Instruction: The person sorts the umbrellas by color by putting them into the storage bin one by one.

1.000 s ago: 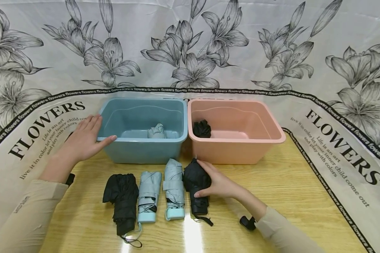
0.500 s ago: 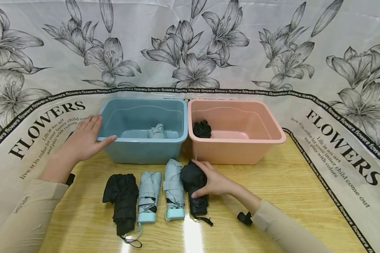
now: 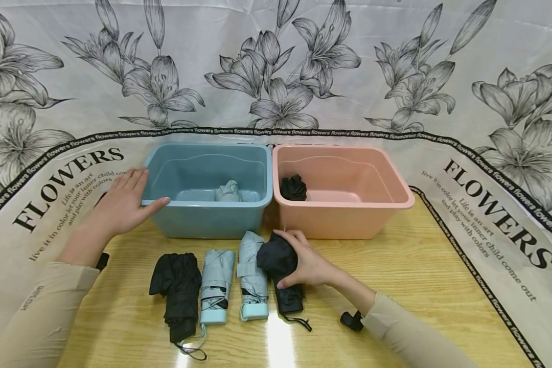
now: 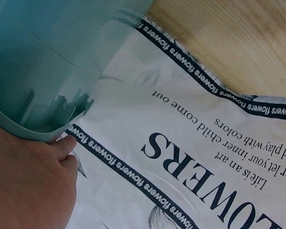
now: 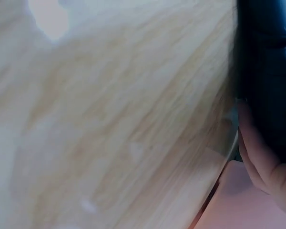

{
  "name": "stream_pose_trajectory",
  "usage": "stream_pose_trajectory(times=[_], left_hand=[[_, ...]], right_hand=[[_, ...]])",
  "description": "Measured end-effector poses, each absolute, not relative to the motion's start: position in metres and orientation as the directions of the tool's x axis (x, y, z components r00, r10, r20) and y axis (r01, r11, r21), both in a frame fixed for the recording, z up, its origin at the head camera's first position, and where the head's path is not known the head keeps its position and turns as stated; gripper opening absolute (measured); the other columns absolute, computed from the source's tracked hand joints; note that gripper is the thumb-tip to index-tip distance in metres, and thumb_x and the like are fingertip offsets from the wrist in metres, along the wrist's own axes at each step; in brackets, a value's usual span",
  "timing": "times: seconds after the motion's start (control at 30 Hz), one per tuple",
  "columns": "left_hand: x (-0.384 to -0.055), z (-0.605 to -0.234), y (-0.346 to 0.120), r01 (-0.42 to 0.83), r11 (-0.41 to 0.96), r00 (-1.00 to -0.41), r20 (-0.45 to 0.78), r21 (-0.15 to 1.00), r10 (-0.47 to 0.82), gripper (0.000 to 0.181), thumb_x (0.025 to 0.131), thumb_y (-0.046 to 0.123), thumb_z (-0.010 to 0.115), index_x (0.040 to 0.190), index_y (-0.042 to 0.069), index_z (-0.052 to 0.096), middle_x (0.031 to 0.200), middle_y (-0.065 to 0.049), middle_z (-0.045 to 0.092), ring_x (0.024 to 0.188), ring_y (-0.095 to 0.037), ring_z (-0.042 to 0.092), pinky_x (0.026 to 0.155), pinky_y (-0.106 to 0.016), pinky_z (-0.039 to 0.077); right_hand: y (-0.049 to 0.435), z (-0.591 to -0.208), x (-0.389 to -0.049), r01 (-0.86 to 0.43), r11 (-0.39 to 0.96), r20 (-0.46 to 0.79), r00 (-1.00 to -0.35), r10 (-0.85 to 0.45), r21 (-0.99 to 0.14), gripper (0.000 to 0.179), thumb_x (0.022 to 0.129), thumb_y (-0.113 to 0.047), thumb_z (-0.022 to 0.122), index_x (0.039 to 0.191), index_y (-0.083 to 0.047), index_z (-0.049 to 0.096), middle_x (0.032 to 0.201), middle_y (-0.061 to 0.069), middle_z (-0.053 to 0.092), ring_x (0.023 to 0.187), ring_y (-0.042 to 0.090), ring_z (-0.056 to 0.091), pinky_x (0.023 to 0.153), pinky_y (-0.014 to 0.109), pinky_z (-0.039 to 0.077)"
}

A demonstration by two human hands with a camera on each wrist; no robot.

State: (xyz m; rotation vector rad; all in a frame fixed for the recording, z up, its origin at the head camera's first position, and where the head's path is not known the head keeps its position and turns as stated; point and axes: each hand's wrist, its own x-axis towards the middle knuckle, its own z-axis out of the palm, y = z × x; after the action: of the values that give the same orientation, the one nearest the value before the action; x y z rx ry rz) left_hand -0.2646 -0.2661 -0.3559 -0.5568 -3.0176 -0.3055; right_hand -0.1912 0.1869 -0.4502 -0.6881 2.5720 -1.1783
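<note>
My right hand (image 3: 310,261) holds a folded black umbrella (image 3: 277,255), thumb on its near side and fingers at its far end. In the right wrist view the same umbrella (image 5: 269,57) runs along the right edge beside my fingers (image 5: 257,148). My left hand (image 3: 121,202) rests on the left corner of a blue bin (image 3: 207,220), fingers straight along its side and thumb over the front rim. Left of the held umbrella lie a light blue folded umbrella (image 3: 253,276), another light blue umbrella (image 3: 217,286) and a black umbrella (image 3: 179,294), side by side.
A pink bin (image 3: 336,222) stands right beside the blue one. Inside it lies a black bundle (image 3: 294,187); a pale blue bundle (image 3: 227,191) lies in the blue bin. Flower-printed cloth (image 3: 276,66) rises behind the wooden table (image 3: 395,266).
My right hand has shifted slightly left, tilting the far end of the black umbrella leftward toward the light blue one. My left hand has stayed put on the blue bin.
</note>
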Motion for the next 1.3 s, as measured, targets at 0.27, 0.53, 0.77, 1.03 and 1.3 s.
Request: stream_pose_trajectory(times=[0.27,0.53,0.77,1.03,1.3], left_hand=[[-0.264,-0.356,-0.266,0.357,0.916,-0.934,0.105,0.182,0.343,0.102,0.105,0.065,0.040,0.161,-0.014,0.008,0.167,-0.036,0.006,0.154,-0.055,0.003,0.124,-0.068,0.005],[-0.264,-0.358,-0.267,0.360,0.914,-0.932,0.104,0.186,0.346,0.101,0.105,0.065,0.040,0.161,-0.014,0.007,0.167,-0.036,0.007,0.154,-0.055,0.003,0.124,-0.068,0.004],[-0.262,-0.358,-0.266,0.359,0.914,-0.932,0.112,0.190,0.344,0.102,0.105,0.064,0.042,0.161,-0.013,0.009,0.167,-0.036,0.010,0.154,-0.055,0.005,0.125,-0.068,0.004],[-0.264,-0.357,-0.267,0.360,0.913,-0.932,0.102,0.189,0.347,0.101,0.106,0.064,0.040,0.161,-0.014,0.007,0.167,-0.036,0.007,0.154,-0.055,0.002,0.125,-0.068,0.002],[-0.263,-0.356,-0.266,0.359,0.913,-0.933,0.104,0.195,0.345,0.101,0.105,0.064,0.041,0.161,-0.013,0.007,0.168,-0.035,0.007,0.155,-0.054,0.002,0.125,-0.067,0.003]], right_hand=[[0.188,-0.449,-0.186,-0.311,0.539,-0.002,-0.865,-0.503,-0.783,0.119,0.066,-0.023,0.100,0.164,-0.023,0.033,0.156,0.020,0.027,0.140,0.045,0.038,0.109,0.068,0.041],[0.191,-0.442,-0.177,-0.319,0.507,0.054,-0.881,-0.470,-0.801,0.114,0.064,-0.019,0.101,0.159,-0.023,0.040,0.155,0.015,0.029,0.139,0.039,0.039,0.110,0.063,0.040],[0.195,-0.424,-0.172,-0.364,0.437,0.160,-0.885,-0.437,-0.823,0.114,0.063,-0.020,0.102,0.158,-0.028,0.040,0.156,0.009,0.030,0.139,0.034,0.039,0.111,0.061,0.039],[0.203,-0.385,-0.168,-0.407,0.379,0.267,-0.890,-0.369,-0.831,0.112,0.066,-0.017,0.101,0.158,-0.031,0.039,0.158,0.004,0.030,0.136,0.031,0.044,0.110,0.060,0.040],[0.221,-0.349,-0.173,-0.424,0.385,0.350,-0.903,-0.249,-0.820,0.114,0.065,-0.010,0.100,0.159,-0.032,0.039,0.158,0.000,0.032,0.140,0.024,0.038,0.115,0.057,0.034]])
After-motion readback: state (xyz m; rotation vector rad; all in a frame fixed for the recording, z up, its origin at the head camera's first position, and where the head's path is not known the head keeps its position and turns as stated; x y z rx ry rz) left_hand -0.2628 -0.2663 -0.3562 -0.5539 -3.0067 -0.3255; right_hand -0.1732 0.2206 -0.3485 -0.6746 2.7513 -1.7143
